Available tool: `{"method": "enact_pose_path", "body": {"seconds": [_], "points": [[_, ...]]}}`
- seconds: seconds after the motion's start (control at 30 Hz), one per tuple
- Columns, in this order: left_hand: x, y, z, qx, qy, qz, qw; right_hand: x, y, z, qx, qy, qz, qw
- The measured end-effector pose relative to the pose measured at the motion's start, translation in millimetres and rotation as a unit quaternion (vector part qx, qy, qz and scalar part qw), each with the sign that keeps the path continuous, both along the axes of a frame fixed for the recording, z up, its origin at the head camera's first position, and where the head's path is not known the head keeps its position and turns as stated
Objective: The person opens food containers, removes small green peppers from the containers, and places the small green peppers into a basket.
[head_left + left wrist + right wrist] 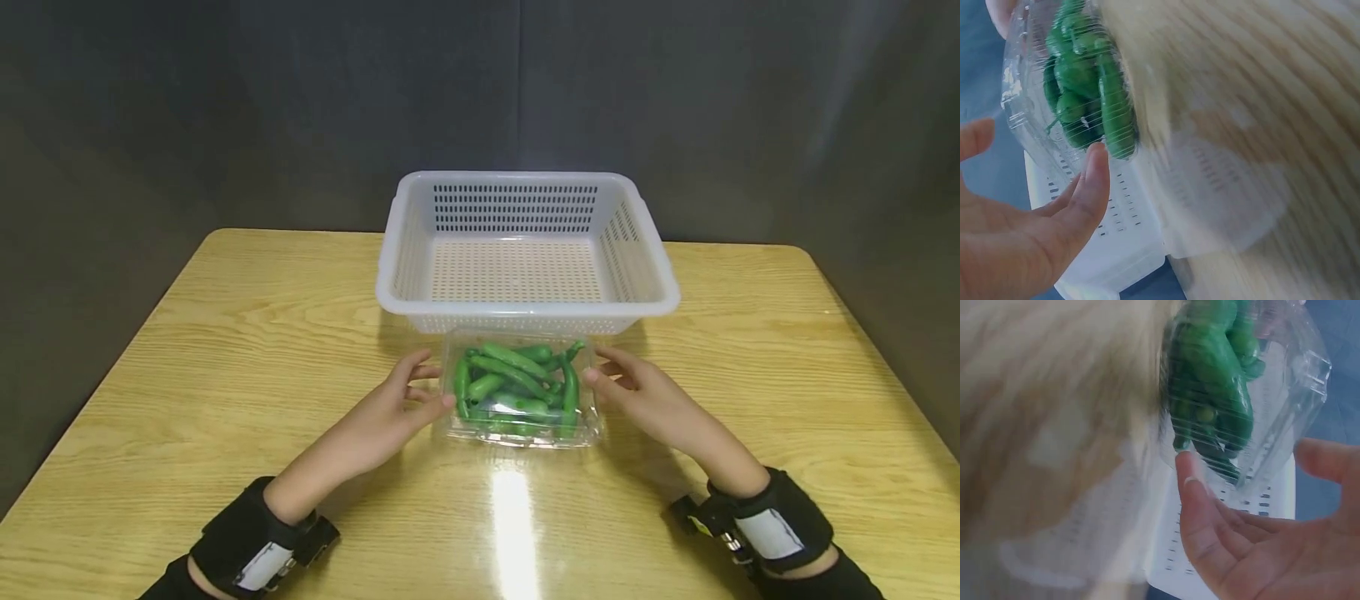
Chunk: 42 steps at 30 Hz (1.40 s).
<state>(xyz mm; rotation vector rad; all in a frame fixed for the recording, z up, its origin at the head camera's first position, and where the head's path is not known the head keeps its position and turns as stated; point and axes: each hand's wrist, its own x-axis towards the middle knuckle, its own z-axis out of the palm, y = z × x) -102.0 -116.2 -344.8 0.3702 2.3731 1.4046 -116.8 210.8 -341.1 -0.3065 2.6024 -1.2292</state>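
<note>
A clear plastic box full of green peppers is at the middle of the table, just in front of a white basket. My left hand is at its left side, thumb near the front corner and fingers spread farther back. At the right side is my right hand, its thumb tip beside the box wall. In the left wrist view, a fingertip reaches the lower end of the box, and the thumb stands apart. The right wrist view has a fingertip right at the box's lower edge.
The white perforated basket stands behind the box, with nothing inside. Both rest on a wood-grain table. A dark curtain hangs behind. Each wrist wears a black strap with a camera.
</note>
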Motion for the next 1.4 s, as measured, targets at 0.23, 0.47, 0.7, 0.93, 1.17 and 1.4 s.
{"method": "enact_pose_path", "body": {"seconds": [0.23,0.47,0.7,0.93,1.17,1.4], "points": [[1.7,-0.3,-0.1,-0.076,0.065,-0.006,0.995,-2.9,-2.8,-8.7,-0.061,-0.029,-0.025,0.997],[5.2,-1.8,1.6,-0.157,0.213,-0.026,0.9641,-3.2,-4.9,-9.5,-0.085,-0.034,-0.038,0.995],[5.4,0.7,5.6,-0.231,0.34,-0.067,0.9092,-2.3,-0.4,-8.9,-0.105,-0.053,-0.031,0.993],[3.1,-3.2,8.5,-0.252,0.392,-0.155,0.8713,-1.7,-2.4,-7.9,-0.107,-0.06,-0.036,0.992],[0.9,-8.3,6.7,-0.277,0.416,-0.201,0.8424,-2.2,-4.5,-8.2,-0.124,-0.063,-0.036,0.99],[-2.9,-12.9,10.0,-0.276,0.45,-0.22,0.8201,-2.6,-5.9,-9.2,-0.132,-0.062,-0.033,0.989]]}}
